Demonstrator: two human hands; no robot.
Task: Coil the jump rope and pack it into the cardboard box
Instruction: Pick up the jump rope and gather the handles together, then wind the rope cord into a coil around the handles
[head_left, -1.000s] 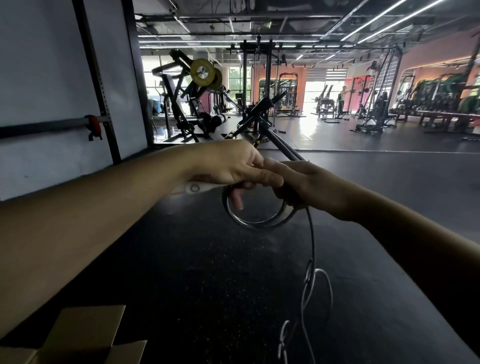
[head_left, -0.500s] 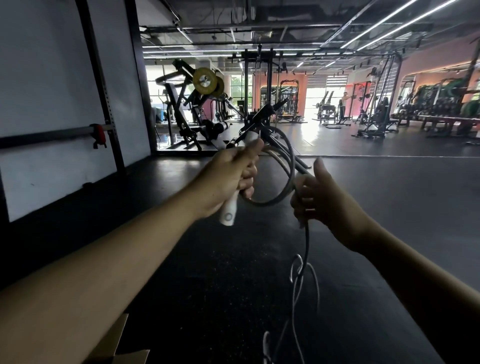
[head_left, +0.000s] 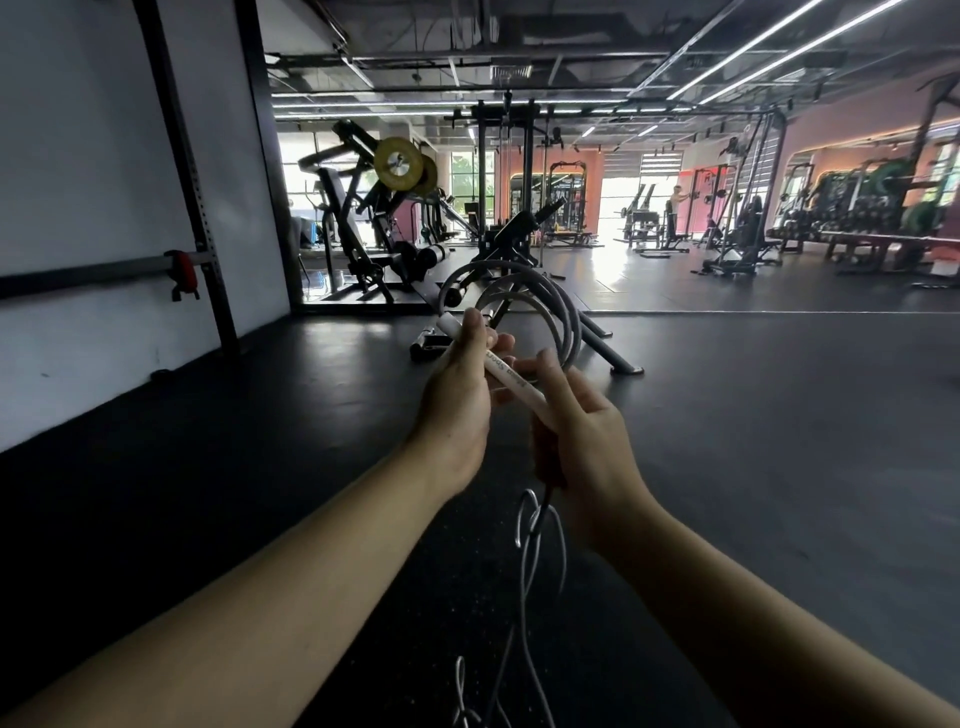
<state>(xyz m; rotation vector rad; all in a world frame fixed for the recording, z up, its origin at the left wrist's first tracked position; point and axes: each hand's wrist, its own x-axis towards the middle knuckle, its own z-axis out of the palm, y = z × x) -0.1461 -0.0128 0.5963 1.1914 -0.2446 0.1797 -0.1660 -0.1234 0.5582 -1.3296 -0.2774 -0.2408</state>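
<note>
My left hand grips the white jump rope handle, which slants up to the left and bears printed lettering. Grey rope coils loop up and over beyond the handle's top end. My right hand is beside the left one; its fingers curl round the lower end of the handle and the rope. The loose rope hangs from under my right hand down to the dark floor, with small loops in it. The cardboard box is out of view.
A white wall with a black upright rack post and a bar with a red clamp runs along the left. A black bench frame stands just beyond my hands. Gym machines fill the far room. A person stands far back.
My hands have drawn closer to me and together. The handle has turned from pointing down to slanting up-left, and the coil now stands above it. The box flap has left the view.
</note>
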